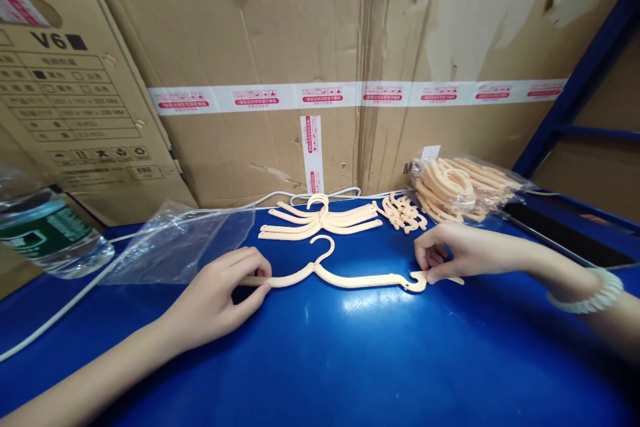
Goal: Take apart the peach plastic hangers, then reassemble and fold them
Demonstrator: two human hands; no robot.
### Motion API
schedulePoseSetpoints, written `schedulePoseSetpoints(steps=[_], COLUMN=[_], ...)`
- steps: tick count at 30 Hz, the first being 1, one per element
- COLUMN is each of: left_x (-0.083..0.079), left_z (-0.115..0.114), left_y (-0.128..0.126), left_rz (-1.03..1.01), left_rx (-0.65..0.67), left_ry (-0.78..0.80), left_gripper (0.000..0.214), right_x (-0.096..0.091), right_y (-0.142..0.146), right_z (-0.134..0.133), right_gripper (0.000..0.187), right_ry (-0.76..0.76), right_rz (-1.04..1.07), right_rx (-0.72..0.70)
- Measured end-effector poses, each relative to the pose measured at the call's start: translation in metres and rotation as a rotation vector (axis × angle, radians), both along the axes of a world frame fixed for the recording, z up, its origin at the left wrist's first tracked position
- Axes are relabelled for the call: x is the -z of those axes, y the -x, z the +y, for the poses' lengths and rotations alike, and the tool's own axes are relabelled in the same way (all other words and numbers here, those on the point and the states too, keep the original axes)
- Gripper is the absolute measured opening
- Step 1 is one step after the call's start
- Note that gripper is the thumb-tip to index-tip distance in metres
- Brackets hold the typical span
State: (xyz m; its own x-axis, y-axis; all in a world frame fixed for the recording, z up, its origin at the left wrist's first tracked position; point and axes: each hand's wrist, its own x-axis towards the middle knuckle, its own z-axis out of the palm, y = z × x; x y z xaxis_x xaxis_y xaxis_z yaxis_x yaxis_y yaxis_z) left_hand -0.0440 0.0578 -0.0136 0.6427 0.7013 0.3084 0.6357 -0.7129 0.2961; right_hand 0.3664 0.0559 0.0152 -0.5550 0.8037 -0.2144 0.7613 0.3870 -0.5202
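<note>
A cream plastic hanger (360, 280) lies across the blue table with its hook pointing away from me. My left hand (227, 290) pinches the end of its left arm between thumb and fingers. At the other end, my right hand (450, 253) grips a small cream hook piece (416, 282), which touches the tip of the hanger's right arm. Whether the two parts are joined I cannot tell. Just behind lies a fanned stack of similar hangers (320, 220), and to its right is a pile of small hook pieces (400, 212).
A clear bag of cream hanger parts (463, 187) sits at the back right, beside a dark phone-like slab (565, 233). On the left are a water bottle (47, 227), an empty plastic bag (185, 247) and a white cable (55, 330). Cardboard boxes (280, 33) stand behind.
</note>
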Motion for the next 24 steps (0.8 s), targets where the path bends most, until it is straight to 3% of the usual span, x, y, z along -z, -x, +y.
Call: schedulePoseSetpoints(steps=[4,10,16,24], left_x=[0.000,0.002,0.004,0.005], left_z=[0.001,0.002,0.001,0.001], left_y=[0.000,-0.001,-0.004,-0.004], left_rz=[0.038,0.071,0.095,0.076], left_rx=[-0.021,-0.028,-0.044,-0.050], left_ry=[-0.050,-0.115,-0.158,-0.181], left_gripper=[0.018,0.020,0.019,0.016], right_x=[-0.002,0.003,0.011,0.006], right_y=[0.002,0.003,0.005,0.007], right_z=[-0.001,0.000,0.006,0.003], right_gripper=[0.030,0.023,0.018,0.024], right_ry=[0.016,-0.195,-0.243,-0.253], right_rz=[-0.012,-0.074,-0.073,-0.075], right_rx=[0.072,0.143,0.197,0.192])
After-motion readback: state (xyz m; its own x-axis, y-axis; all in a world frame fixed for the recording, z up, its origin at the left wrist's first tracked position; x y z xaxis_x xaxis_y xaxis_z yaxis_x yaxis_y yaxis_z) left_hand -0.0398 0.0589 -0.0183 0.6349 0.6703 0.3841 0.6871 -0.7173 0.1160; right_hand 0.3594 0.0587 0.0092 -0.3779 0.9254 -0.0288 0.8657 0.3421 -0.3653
